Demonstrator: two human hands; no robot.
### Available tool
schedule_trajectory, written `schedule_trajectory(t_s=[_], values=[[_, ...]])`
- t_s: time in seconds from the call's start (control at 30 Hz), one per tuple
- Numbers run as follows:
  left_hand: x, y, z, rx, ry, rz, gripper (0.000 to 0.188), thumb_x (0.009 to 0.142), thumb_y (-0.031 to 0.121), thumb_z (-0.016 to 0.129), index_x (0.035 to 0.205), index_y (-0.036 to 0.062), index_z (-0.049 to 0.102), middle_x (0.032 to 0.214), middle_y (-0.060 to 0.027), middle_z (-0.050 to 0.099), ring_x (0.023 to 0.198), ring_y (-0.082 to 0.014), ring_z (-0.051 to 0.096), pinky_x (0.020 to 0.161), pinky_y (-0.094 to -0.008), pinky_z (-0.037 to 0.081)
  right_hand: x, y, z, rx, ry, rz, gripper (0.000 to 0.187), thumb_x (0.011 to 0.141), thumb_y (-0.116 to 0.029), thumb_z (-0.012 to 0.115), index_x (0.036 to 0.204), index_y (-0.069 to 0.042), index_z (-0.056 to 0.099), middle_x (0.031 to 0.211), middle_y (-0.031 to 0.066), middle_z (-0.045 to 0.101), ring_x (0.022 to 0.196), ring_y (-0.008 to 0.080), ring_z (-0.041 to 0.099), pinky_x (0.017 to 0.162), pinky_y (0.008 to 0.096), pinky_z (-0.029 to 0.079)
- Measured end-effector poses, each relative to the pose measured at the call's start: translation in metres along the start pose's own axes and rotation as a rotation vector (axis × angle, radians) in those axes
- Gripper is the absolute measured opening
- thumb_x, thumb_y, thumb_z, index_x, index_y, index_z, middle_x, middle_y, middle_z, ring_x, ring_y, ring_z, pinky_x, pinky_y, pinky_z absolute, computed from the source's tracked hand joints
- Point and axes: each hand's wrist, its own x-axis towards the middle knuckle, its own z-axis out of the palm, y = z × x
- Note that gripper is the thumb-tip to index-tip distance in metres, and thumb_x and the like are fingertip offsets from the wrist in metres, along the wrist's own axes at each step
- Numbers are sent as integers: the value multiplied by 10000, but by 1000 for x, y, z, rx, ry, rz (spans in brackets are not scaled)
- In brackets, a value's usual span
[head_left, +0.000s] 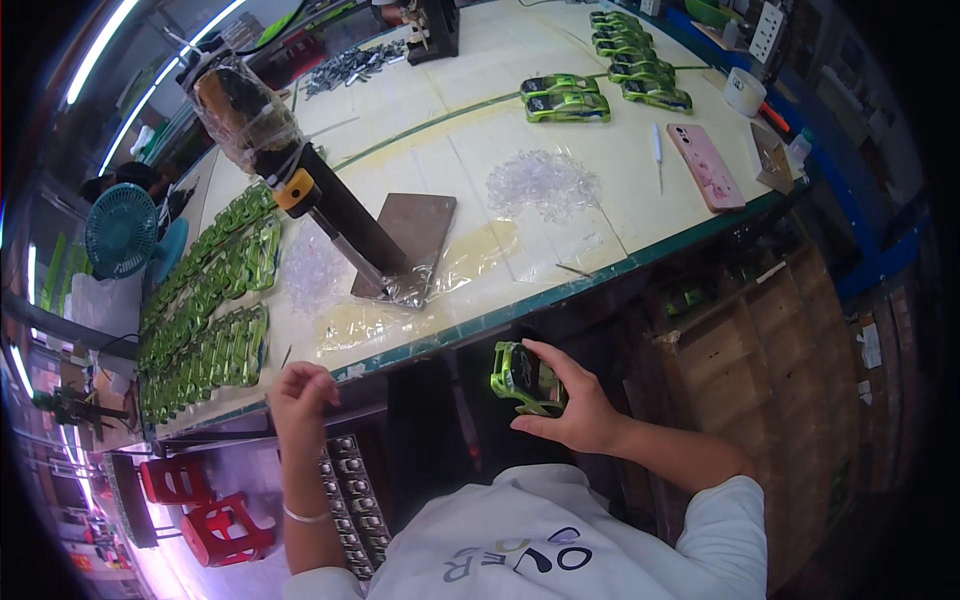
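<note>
A green toy car body (510, 372) with a dark top is gripped by my right hand (585, 408), thumb on one side and fingers on the other, in front of the table's near edge. My left hand (303, 392) is raised beside that edge, to the left, its fingers curled together. Whatever may be between those fingers is too small to tell. Beyond the hands, a bench press (345, 215) leans over a brown metal plate (425, 225) on the table. One heap of small clear plastic parts (545, 185) lies right of the plate, another such heap (312, 265) left of it.
Rows of green car bodies (205, 345) cover the table's left end; several more (565, 106) stand at the far right. A pink phone (705, 168) and a white-handled screwdriver (657, 150) lie at right. Below are a wooden crate (770, 370) and red stools (225, 530).
</note>
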Motion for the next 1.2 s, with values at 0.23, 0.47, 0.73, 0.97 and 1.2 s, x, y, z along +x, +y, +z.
schedule_trajectory(t_s=[0.23,0.47,0.73,0.97,1.2], values=[[-65,-1,86,-204,-359,24,197,731,31,617,912,-42,585,757,-108,533,608,-144,535,508,-228,453,2,-9,-7,-271,-27,-53,740,580,-187,758,1194,-8,385,1008,162,505,884,267,528,773,322,443],[-57,8,104,72,-414,343,238,702,-97,579,935,-48,579,764,-110,574,661,-150,562,538,-217,450,6,-9,-6,-376,39,-253,689,557,-191,735,1148,-14,428,946,138,531,815,295,533,707,359,433],[-59,7,114,242,-376,480,256,677,-73,612,928,-27,582,730,-100,577,613,-150,545,507,-216,429,7,-10,-6,-409,58,-334,671,556,-189,733,1132,-13,438,929,134,532,792,289,536,679,361,435],[-58,11,118,340,-381,622,230,678,-1,651,896,-32,586,704,-88,539,580,-132,484,497,-206,360,6,-10,-5,-415,57,-378,684,553,-197,733,1137,-12,429,910,128,531,779,289,535,659,361,435],[-57,6,118,416,-369,658,300,632,-17,676,921,-5,597,685,-70,516,546,-137,477,456,-227,382,6,-10,-5,-418,65,-407,677,541,-181,730,1127,-12,436,897,121,533,770,283,538,647,356,436]])
